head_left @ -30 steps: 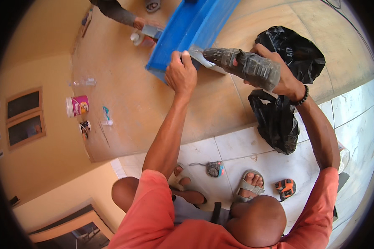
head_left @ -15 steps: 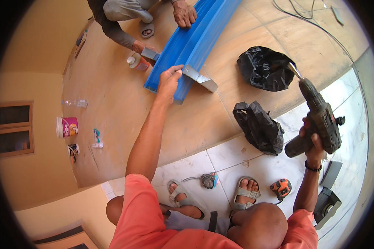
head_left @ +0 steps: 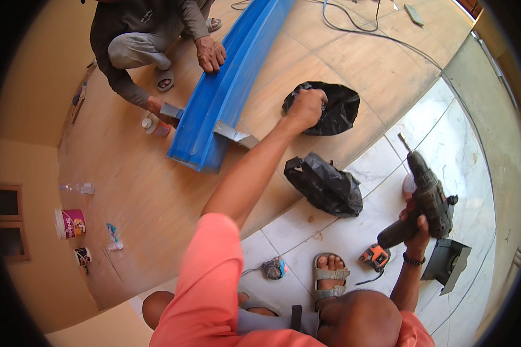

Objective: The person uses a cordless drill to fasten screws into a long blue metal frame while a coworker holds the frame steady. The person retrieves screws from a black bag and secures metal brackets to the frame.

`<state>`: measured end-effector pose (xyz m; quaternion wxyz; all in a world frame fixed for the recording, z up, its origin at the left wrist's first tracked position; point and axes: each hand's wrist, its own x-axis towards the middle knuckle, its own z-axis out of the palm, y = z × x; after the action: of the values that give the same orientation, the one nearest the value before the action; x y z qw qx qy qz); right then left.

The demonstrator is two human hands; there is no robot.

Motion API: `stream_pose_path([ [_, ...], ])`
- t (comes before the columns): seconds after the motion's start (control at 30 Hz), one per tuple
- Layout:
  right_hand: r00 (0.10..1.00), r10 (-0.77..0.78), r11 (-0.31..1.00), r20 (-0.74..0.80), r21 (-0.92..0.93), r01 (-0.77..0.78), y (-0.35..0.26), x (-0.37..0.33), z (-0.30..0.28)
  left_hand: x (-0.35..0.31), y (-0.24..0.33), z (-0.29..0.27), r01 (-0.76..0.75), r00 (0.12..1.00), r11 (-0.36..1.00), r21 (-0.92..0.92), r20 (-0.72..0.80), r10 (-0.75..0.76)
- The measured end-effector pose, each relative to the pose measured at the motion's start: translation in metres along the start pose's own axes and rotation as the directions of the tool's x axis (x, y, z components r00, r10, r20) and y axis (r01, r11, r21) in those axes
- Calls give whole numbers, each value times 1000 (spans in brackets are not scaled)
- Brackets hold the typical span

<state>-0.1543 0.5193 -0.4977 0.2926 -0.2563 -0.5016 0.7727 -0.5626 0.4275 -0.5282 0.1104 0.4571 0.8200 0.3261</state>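
Two grips: the left grip (head_left: 307, 110) is at the mouth of the upper black bag (head_left: 340, 113), its fingers curled and partly hidden, so whether they hold anything cannot be told; the right grip (head_left: 417, 236) is wrapped round the handle of the cordless drill (head_left: 431, 202).
Drill's direction: the bit points away from the person and slightly left; the long axis of the body runs from the bit down to the right, while the handle slants to the lower left.
Drill's place: above the white tiles (head_left: 353, 174), its body ahead of the right grip and well apart from the left grip.
Blue channel's axis: the blue channel (head_left: 243, 69) slants from its near end at lower left toward the upper right.
Blue channel's place: on the tan floor (head_left: 139, 214), left of the left grip and apart from it; a co-worker's hand (head_left: 211, 55) rests on its edge, and a silver bracket (head_left: 235, 134) juts out near its close end.
Since half a second ago: the left grip has gone from the channel by the bracket to the bag; the drill remains in the right grip.
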Motion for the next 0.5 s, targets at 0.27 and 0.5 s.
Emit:
stream_pose_path([
  [0.27,990,129,992,-53,-11,-129,-9,-20,-5,16,-11,74,118,875,885,450,374,-307],
  [0.5,982,155,986,-109,-39,-160,-3,-12,-11,16,-23,73,121,987,798,590,12,-158],
])
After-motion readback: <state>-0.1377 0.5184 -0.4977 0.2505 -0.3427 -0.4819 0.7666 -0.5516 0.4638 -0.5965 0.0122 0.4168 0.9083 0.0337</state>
